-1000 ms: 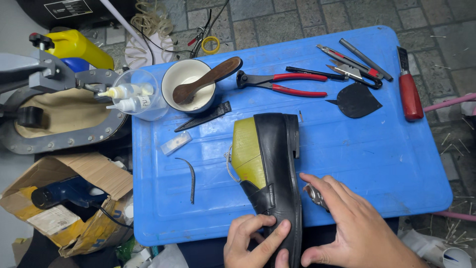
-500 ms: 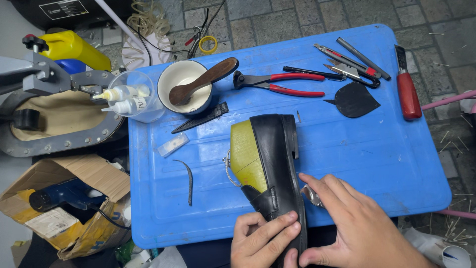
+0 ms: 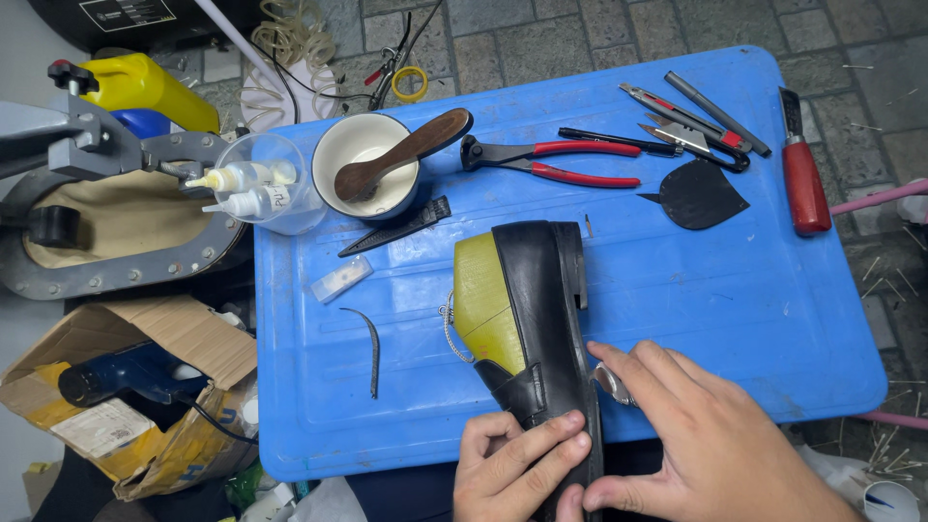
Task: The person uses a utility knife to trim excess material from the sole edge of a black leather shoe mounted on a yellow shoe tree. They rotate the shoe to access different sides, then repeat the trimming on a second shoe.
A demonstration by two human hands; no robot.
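Here, black shoe [image 3: 541, 319] on yellow-green last [image 3: 483, 300], sole up, between 2 hands.

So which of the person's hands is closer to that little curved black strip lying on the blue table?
Left. The left hand grips the black shoe just right of the curved strip; the right hand lies beyond the shoe.

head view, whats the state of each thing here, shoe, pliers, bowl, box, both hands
black shoe: on its side over a yellow-green last, sole edge up
left hand: fingers pressed on the shoe's near end
right hand: flat beside the shoe, small metal tool under the fingers
red-handled pliers: lying flat, jaws shut
white bowl: upright, wooden tool resting in it
cardboard box: flaps open
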